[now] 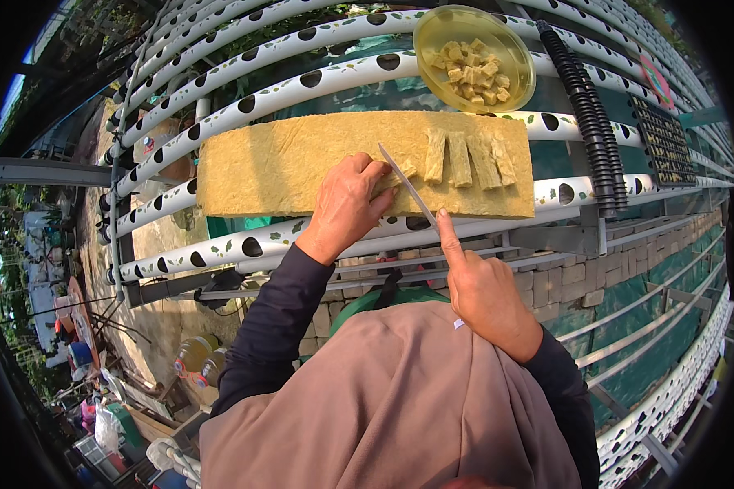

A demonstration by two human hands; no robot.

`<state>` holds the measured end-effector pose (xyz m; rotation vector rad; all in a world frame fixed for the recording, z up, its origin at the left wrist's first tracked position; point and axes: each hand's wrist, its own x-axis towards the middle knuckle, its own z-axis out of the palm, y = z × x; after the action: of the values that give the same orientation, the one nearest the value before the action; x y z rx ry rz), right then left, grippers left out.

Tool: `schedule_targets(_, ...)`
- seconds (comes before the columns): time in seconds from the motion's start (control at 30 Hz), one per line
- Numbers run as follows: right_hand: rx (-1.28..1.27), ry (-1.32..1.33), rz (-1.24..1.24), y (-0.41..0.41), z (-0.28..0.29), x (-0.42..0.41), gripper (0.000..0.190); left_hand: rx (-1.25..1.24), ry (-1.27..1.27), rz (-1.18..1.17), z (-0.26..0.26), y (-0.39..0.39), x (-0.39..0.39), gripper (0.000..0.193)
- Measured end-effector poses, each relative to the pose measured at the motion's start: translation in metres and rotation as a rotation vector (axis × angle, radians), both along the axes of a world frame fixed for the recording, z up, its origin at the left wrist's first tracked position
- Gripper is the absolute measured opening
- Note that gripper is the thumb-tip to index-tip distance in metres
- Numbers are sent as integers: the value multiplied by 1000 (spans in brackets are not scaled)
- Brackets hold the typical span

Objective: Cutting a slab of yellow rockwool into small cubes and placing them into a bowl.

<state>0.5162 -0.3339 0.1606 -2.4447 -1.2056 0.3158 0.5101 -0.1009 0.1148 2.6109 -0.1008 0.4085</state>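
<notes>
A long yellowish slab of rockwool (263, 159) lies across white hydroponic pipes. On it my left hand (355, 189) pinches a small strip of rockwool (407, 169) with fingers and thumb. My right hand (483, 281) holds a knife (407, 185), its forefinger stretched along the back of the blade; the handle is hidden in the palm. The blade slants up and left, against or just beside the strip; which one I cannot tell. Several cut rockwool strips (459, 160) rest side by side on the slab's right part. Beyond the slab stands a translucent yellow bowl (425, 88) with small rockwool cubes (474, 72).
White pipes (342, 73) with round holes run behind and below the slab. To the right are a stack of black net cups (581, 116) and a black seedling tray (663, 143). Plastic bottles (197, 353) stand on the ground at lower left.
</notes>
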Motion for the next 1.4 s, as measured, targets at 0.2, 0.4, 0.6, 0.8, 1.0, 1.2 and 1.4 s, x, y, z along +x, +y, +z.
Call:
schedule_targets(0.2, -104, -68, -8, 11, -3, 0, 80, -11, 28, 14, -1, -1, 0, 28)
schedule_targets(0.4, -111, 10, -67, 40, -13, 20, 76, -20, 7, 26, 1, -4, -2, 29)
schedule_targets(0.6, 19, 31, -76, 34, -7, 25, 74, -225, 53, 79, 3, 3, -12, 30)
schedule_targets(0.8, 9, -45, 23, 15, 8, 6, 82, -136, 85, 86, 3, 4, -11, 28)
schedule_targets(1.0, -12, -33, -21, 10, -5, 5, 79, -136, 89, 108, 4, 7, -13, 27)
schedule_targets(1.2, -52, 6, -37, 14, -17, 9, 79, -63, 85, 104, 9, 8, -16, 26)
schedule_targets(1.4, 56, -6, -24, 17, -7, 7, 81, -104, 72, 164, 8, 9, -17, 25)
